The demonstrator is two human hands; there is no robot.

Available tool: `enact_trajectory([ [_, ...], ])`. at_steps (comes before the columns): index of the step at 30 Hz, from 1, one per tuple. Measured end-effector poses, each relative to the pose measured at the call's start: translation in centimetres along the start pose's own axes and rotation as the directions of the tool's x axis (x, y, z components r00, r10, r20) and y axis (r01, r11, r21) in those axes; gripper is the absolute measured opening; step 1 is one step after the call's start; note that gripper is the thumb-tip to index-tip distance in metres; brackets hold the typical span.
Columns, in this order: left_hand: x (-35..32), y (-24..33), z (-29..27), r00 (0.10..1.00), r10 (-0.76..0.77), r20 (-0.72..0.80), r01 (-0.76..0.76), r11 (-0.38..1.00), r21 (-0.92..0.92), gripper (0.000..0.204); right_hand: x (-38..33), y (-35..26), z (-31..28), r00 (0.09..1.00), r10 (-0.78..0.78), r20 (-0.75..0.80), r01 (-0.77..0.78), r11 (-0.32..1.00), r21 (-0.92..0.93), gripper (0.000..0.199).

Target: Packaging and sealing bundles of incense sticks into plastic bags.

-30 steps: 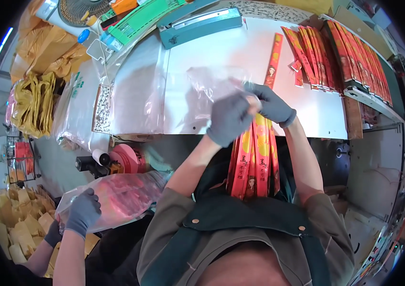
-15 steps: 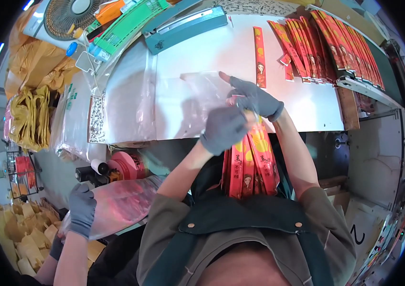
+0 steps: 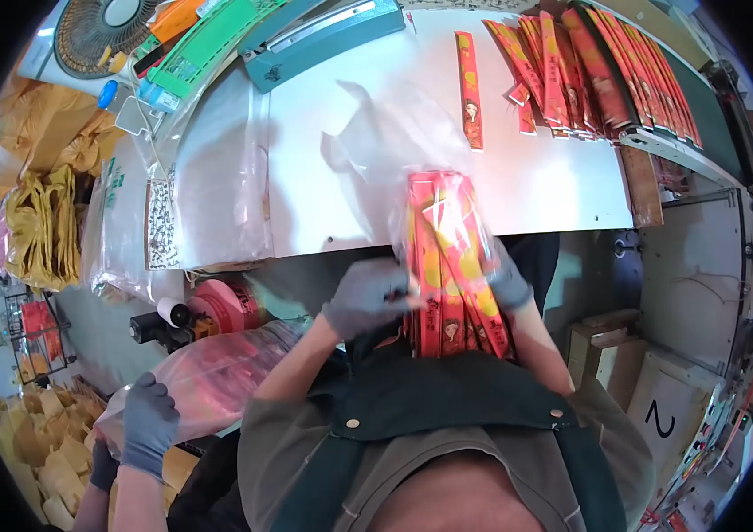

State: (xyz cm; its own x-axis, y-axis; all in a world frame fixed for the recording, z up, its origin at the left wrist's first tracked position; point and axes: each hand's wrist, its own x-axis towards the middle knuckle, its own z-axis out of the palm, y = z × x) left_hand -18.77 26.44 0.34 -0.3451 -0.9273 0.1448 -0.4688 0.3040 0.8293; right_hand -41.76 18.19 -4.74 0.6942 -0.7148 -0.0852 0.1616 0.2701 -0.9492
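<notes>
A bundle of long, narrow red-and-yellow packets (image 3: 452, 275) stands against my apron front. A clear plastic bag (image 3: 376, 133) covers its upper end, and the bag's loose part spreads over the white table. My left hand (image 3: 369, 297), in a grey glove with bare fingertips, is curled against the bundle's left side. On the opposite side my right hand (image 3: 509, 279), gloved alike, grips the packets through or beside the bag; its fingers are partly hidden.
A single packet (image 3: 470, 93) lies on the white table (image 3: 536, 191), near a fanned pile (image 3: 554, 75) and a conveyor (image 3: 660, 142). A blue-green sealer (image 3: 323, 44) stands at the back. At lower left, a co-worker's gloved hand (image 3: 150, 417) holds a filled plastic bag (image 3: 217, 381).
The clear bag has come down over the packets' upper end. Both hands have moved lower, to the bundle's sides. More packets have slid into the pile from the conveyor.
</notes>
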Motion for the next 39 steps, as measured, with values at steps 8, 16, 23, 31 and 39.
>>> enact_trajectory([
  [8,-5.2,-0.6,6.4,0.943,-0.262,0.207,0.302,0.932,-0.2,0.019,-10.1,3.5,-0.9,0.969,0.195,-0.153,-0.234,0.922,-0.307,0.05],
  [16,6.5,7.5,-11.6,0.933,-0.047,-0.357,-0.08,0.939,-0.334,0.008,2.0,-16.5,-3.1,0.862,-0.415,0.293,0.318,-0.007,-0.948,0.026],
  [23,11.1,15.9,-19.3,0.779,0.22,-0.588,-0.369,0.918,-0.145,0.011,4.4,-32.2,1.4,0.729,-0.579,0.365,0.45,0.003,-0.893,0.01],
  [31,11.6,15.8,-17.5,0.742,0.644,-0.186,-0.213,0.49,0.846,0.022,9.3,-27.9,5.4,0.47,-0.636,0.612,0.687,-0.171,-0.706,0.027],
  [39,12.1,4.7,-13.7,0.87,-0.073,-0.488,-0.05,0.971,-0.235,0.052,20.7,-26.7,5.5,0.617,-0.532,0.58,0.621,-0.124,-0.774,0.027],
])
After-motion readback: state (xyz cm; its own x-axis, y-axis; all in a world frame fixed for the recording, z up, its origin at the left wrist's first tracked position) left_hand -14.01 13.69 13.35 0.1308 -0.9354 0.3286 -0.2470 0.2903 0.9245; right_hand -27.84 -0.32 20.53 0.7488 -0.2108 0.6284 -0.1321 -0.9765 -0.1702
